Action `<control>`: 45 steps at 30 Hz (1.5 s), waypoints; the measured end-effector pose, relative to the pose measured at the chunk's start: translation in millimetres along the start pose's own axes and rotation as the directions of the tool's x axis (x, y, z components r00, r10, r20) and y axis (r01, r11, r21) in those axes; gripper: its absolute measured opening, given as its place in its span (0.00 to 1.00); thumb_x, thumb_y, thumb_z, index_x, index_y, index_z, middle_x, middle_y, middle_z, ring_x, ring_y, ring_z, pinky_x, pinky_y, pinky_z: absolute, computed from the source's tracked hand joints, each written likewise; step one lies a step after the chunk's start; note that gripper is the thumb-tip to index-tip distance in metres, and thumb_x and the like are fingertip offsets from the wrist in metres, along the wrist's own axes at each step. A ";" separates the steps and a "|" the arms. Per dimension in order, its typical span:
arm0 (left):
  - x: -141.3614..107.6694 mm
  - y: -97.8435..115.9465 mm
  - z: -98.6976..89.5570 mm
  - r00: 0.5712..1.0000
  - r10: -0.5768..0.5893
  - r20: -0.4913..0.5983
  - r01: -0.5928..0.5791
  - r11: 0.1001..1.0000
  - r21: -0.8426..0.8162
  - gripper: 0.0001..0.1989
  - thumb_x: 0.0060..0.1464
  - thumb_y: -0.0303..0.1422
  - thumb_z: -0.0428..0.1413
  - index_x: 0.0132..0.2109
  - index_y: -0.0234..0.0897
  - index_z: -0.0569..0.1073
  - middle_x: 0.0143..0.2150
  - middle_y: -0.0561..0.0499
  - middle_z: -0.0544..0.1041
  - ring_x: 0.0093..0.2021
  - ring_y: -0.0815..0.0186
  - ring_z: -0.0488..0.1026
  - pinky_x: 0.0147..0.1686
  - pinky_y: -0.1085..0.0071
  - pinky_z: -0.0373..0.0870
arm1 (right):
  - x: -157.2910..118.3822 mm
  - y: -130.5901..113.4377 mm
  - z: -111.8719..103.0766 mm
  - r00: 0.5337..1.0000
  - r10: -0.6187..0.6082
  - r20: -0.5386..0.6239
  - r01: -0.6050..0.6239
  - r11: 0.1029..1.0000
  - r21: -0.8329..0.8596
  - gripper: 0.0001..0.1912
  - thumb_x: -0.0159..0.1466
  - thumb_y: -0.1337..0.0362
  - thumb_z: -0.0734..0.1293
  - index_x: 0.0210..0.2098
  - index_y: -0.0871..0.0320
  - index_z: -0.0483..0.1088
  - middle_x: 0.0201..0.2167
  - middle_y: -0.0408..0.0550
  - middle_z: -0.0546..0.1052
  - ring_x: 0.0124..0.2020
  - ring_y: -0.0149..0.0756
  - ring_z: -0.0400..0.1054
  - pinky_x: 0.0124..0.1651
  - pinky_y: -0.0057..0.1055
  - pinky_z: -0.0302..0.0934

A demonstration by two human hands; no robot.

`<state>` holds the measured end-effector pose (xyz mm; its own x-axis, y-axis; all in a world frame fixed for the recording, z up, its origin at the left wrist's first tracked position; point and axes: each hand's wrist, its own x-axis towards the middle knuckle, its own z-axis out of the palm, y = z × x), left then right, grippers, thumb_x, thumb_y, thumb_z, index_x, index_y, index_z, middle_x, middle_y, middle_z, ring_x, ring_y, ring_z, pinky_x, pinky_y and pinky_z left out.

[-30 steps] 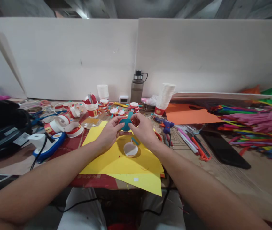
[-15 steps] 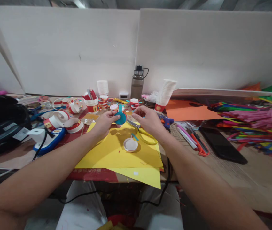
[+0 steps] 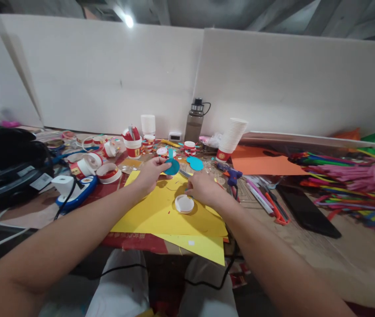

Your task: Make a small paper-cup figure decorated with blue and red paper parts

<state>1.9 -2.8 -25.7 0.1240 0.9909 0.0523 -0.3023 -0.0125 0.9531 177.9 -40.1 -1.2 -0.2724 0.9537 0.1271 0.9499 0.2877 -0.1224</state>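
My left hand (image 3: 151,174) pinches a round blue paper piece (image 3: 173,167) with a narrow tab sticking up from it. My right hand (image 3: 203,188) is curled over the scissors; only the blades (image 3: 184,174) of the scissors show past the fingers, and the yellow handles are mostly hidden. Between and below the hands, a shallow white cup bottom (image 3: 184,204) sits on yellow paper (image 3: 147,215). Just beyond the right hand lies another blue paper shape (image 3: 194,163) with rounded lobes.
A glue gun (image 3: 232,172), pens (image 3: 259,193) and a phone (image 3: 306,209) lie to the right, near bundled pipe cleaners (image 3: 355,176). At the back stand a bottle (image 3: 194,121) and stacked paper cups (image 3: 233,136). Cut cup rings (image 3: 108,173) and a power strip (image 3: 78,193) are left.
My right hand has come down onto the scissors, covering their handles. The lobed blue shape now shows behind it. My left hand still holds the round blue piece; the view has shifted slightly.
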 end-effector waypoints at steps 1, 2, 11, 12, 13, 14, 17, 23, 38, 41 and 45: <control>0.0 -1.7 0.4 1.000 0.025 0.006 -0.025 0.999 0.022 0.15 0.41 0.35 0.66 0.33 0.34 0.71 0.34 0.50 0.76 0.30 0.70 0.73 0.27 0.73 0.74 | 0.3 0.1 0.8 1.000 0.014 -0.013 -0.014 1.000 0.001 0.15 0.47 0.64 0.76 0.14 0.56 0.66 0.20 0.49 0.69 0.35 0.46 0.67 0.39 0.39 0.57; 0.0 -3.2 0.8 0.999 0.046 0.008 -0.047 0.998 0.042 0.16 0.41 0.36 0.67 0.33 0.33 0.71 0.34 0.50 0.76 0.30 0.70 0.73 0.27 0.74 0.74 | 0.4 0.4 1.4 1.000 0.024 -0.018 -0.024 1.000 0.000 0.15 0.47 0.64 0.76 0.14 0.56 0.66 0.19 0.49 0.69 0.35 0.46 0.67 0.40 0.39 0.58; -3.4 -3.3 4.2 0.995 0.099 0.011 -0.100 0.990 0.103 0.16 0.40 0.38 0.67 0.33 0.33 0.73 0.32 0.52 0.75 0.28 0.72 0.72 0.26 0.76 0.74 | -3.6 2.1 1.7 0.998 -0.030 0.049 0.029 1.000 0.005 0.16 0.51 0.72 0.68 0.11 0.56 0.61 0.14 0.47 0.65 0.26 0.40 0.65 0.32 0.34 0.55; -3.6 -3.2 4.4 0.995 0.095 0.014 -0.096 0.990 0.100 0.17 0.40 0.38 0.67 0.33 0.33 0.73 0.31 0.52 0.75 0.28 0.72 0.72 0.25 0.76 0.74 | -3.7 3.2 2.8 0.998 -0.038 0.043 0.038 0.999 0.007 0.16 0.51 0.72 0.67 0.11 0.56 0.60 0.14 0.47 0.65 0.26 0.39 0.64 0.32 0.34 0.54; -3.6 -3.3 4.5 0.996 0.093 0.015 -0.094 0.991 0.097 0.17 0.39 0.38 0.68 0.33 0.33 0.73 0.31 0.52 0.75 0.28 0.72 0.72 0.25 0.76 0.73 | -3.5 4.9 4.3 0.998 -0.054 0.030 0.053 0.998 0.019 0.16 0.52 0.71 0.67 0.12 0.56 0.61 0.15 0.46 0.66 0.25 0.38 0.64 0.31 0.33 0.54; -3.5 -3.6 4.5 0.996 0.092 0.014 -0.093 0.991 0.094 0.17 0.39 0.38 0.68 0.32 0.33 0.73 0.31 0.52 0.74 0.27 0.72 0.71 0.24 0.76 0.73 | -3.3 6.8 5.9 0.997 -0.074 0.007 0.073 0.996 0.042 0.14 0.52 0.71 0.68 0.13 0.56 0.62 0.16 0.46 0.67 0.26 0.38 0.64 0.31 0.32 0.54; -2.5 -5.1 4.1 0.996 0.090 0.018 -0.091 0.991 0.102 0.17 0.39 0.39 0.68 0.32 0.33 0.73 0.30 0.52 0.74 0.26 0.72 0.71 0.23 0.76 0.73 | -1.8 12.6 9.5 0.992 -0.106 -0.066 0.115 0.980 0.162 0.08 0.52 0.69 0.70 0.20 0.56 0.68 0.22 0.46 0.71 0.28 0.36 0.64 0.31 0.30 0.54; -2.7 -4.7 3.7 0.997 0.077 0.026 -0.080 0.986 0.149 0.18 0.39 0.40 0.68 0.32 0.33 0.73 0.30 0.51 0.75 0.26 0.71 0.71 0.24 0.74 0.73 | 1.2 8.5 0.0 0.992 0.032 -0.124 0.012 0.940 0.340 0.03 0.58 0.66 0.67 0.28 0.58 0.69 0.27 0.46 0.74 0.28 0.33 0.64 0.30 0.29 0.53; -15.8 -3.6 11.1 0.979 -0.032 0.202 -0.031 0.953 0.300 0.13 0.44 0.38 0.66 0.33 0.34 0.75 0.30 0.50 0.77 0.23 0.69 0.71 0.21 0.73 0.69 | 9.3 10.7 -3.8 0.967 0.127 -0.222 0.067 0.711 0.700 0.08 0.58 0.62 0.64 0.26 0.59 0.69 0.24 0.41 0.71 0.27 0.30 0.62 0.31 0.28 0.55; -15.5 -3.7 9.8 0.973 -0.028 0.231 -0.043 0.953 0.299 0.16 0.48 0.43 0.63 0.36 0.34 0.76 0.32 0.48 0.78 0.25 0.68 0.72 0.23 0.72 0.70 | 9.4 10.7 -2.6 0.964 0.148 -0.221 0.070 0.661 0.747 0.08 0.57 0.61 0.65 0.26 0.59 0.69 0.23 0.42 0.71 0.27 0.30 0.63 0.31 0.28 0.57; -14.7 -3.9 8.6 0.962 -0.033 0.272 -0.039 0.966 0.256 0.18 0.51 0.47 0.60 0.39 0.35 0.78 0.35 0.46 0.79 0.27 0.66 0.74 0.24 0.72 0.72 | 10.6 12.5 0.9 0.965 0.180 -0.189 0.048 0.589 0.807 0.09 0.57 0.58 0.66 0.28 0.58 0.70 0.24 0.42 0.72 0.28 0.32 0.66 0.32 0.29 0.61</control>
<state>9.3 -18.5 -27.6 0.3867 0.9168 0.1001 -0.0552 -0.0853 0.9948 186.8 -26.4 -2.3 -0.0626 0.9560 0.2865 0.4223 0.2854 -0.8603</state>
